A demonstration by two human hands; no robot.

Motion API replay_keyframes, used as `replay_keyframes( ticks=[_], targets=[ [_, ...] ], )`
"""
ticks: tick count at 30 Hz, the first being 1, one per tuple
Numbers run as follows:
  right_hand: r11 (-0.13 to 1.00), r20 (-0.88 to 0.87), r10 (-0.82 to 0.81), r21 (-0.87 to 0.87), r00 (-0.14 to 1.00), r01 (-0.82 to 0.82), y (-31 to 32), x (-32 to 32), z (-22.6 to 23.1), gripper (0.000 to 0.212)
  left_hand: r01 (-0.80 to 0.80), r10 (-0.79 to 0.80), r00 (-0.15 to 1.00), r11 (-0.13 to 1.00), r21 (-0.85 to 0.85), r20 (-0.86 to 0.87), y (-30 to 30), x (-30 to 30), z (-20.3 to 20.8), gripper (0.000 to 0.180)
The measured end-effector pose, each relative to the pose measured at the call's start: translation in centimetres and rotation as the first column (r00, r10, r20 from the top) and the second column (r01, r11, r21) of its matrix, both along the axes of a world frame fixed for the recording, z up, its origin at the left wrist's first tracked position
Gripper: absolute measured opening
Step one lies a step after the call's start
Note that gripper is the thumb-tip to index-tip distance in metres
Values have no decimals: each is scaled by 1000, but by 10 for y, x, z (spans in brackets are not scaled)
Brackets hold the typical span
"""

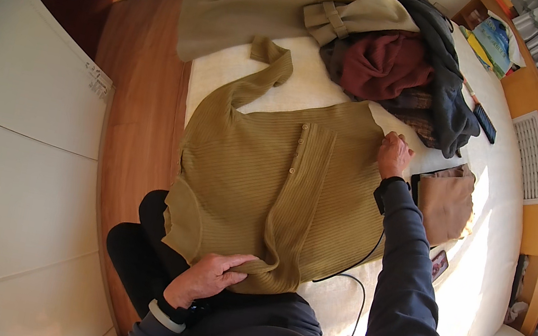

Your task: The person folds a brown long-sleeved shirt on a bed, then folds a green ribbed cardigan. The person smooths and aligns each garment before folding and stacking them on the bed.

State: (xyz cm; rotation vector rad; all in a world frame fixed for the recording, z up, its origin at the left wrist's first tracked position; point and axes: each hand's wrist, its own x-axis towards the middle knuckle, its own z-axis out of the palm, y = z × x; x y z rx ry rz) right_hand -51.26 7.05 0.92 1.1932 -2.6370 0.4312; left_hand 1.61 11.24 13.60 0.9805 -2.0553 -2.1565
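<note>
An olive-green ribbed knit sweater [243, 149] lies spread over the pale bed in front of me. One sleeve [271, 75] stretches away at the far left, bent at its end. A folded ribbed strip with several small buttons [298, 166] runs lengthwise over the body of the garment. My left hand [206, 278] is closed on the near edge of the sweater, thumb and fingers pinching the knit beside the strip's lower end. Farther off, my right hand [395, 156] grips the far right edge, fingers curled over the fabric.
Beyond the sweater lie a beige coat [254, 7], a maroon garment [388, 63] and a dark grey one [449, 85]. To the right are a brown cloth pouch [446, 203], a phone [439, 265] and a black comb [485, 123]. A black cable [361, 299] passes near my right arm.
</note>
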Motion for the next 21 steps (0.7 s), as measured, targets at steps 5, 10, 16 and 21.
replay_keyframes(
  ticks=[5,10,16,21],
  targets=[
    [994,113,-93,-39,989,98,1,-13,-15,22,13,-15,999,998,54,38,-1,1,-1,47],
    [998,224,66,-22,972,-63,4,-19,-23,25,8,-9,1000,999,48,17,0,1,-6,48],
    [986,71,-168,29,983,167,1,-23,-26,12,22,-22,1000,999,43,1,0,3,-9,48],
    [942,15,335,-36,942,-334,18,29,-26,68,3,-3,997,1000,1,-75,2,3,-15,48]
  ],
)
